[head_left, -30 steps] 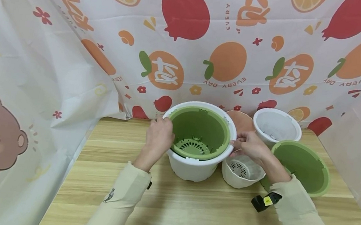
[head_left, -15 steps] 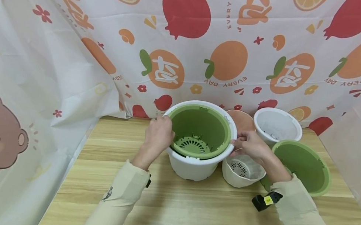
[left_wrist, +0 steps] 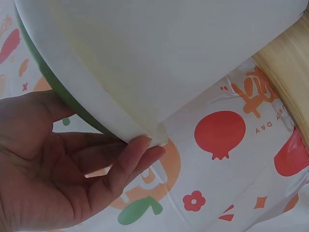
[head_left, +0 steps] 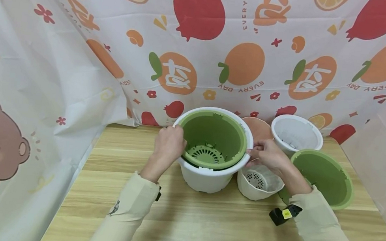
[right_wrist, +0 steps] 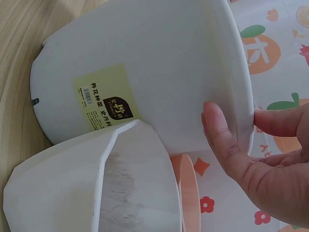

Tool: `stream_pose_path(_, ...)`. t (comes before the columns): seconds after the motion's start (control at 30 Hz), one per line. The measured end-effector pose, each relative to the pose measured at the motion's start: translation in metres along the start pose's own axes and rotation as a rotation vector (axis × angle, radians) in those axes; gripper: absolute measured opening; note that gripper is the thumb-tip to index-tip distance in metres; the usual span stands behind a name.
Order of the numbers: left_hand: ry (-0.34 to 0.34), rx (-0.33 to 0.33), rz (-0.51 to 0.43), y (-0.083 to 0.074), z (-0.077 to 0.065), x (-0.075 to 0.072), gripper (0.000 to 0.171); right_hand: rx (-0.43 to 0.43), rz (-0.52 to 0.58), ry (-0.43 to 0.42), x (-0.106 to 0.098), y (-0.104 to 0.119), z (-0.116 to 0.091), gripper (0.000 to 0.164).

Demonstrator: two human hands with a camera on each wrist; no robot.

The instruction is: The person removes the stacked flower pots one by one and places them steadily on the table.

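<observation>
A large white flowerpot (head_left: 204, 182) stands upright on the table with a green flowerpot (head_left: 213, 132) nested inside it. Slots show in the green pot's floor. My left hand (head_left: 169, 145) grips the left side of the rims. In the left wrist view, its fingertips (left_wrist: 140, 145) curl under the white rim, and the thumb lies by the green edge. On the opposite side, my right hand (head_left: 271, 158) pinches the white rim; in the right wrist view its thumb (right_wrist: 217, 126) presses the outer wall. A label (right_wrist: 106, 96) is stuck on that wall.
Close to the right of the nested pots is a cream faceted pot (head_left: 256, 193), with a pinkish-orange pot (head_left: 257, 128) behind. Farther right are a smaller white pot (head_left: 297, 132) and another green pot (head_left: 325, 179), tilted. A printed fruit cloth (head_left: 243, 68) hangs behind the wooden table (head_left: 208, 233).
</observation>
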State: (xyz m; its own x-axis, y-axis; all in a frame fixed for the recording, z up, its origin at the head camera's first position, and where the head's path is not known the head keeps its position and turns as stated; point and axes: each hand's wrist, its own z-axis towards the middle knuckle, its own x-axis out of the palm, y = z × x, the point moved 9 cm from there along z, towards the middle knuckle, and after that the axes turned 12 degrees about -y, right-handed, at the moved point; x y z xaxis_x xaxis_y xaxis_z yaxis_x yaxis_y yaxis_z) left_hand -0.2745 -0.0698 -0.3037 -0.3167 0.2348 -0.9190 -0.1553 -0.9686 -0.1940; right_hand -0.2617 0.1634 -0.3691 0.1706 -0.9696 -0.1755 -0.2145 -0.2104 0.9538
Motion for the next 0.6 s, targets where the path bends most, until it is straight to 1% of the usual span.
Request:
stream_pose_path(0.3, 0.033, 0.011, 0.002, -0.0001, -0.0006, 0.0021, 0.016, 0.002, 0.007, -0.002, -0.0003, -0.0011, 0.0008, 0.035)
stream_pose_path(0.53, 0.053, 0.038, 0.021, -0.003, 0.0006, 0.0029, 0.013, 0.001, 0.009, -0.003, 0.0, -0.0012, 0.0009, 0.035)
stream_pose_path(0.6, 0.058, 0.03, 0.02, -0.0031, 0.0005, 0.0028, 0.013, 0.0, 0.012, -0.002, 0.0003, -0.0008, 0.0007, 0.035)
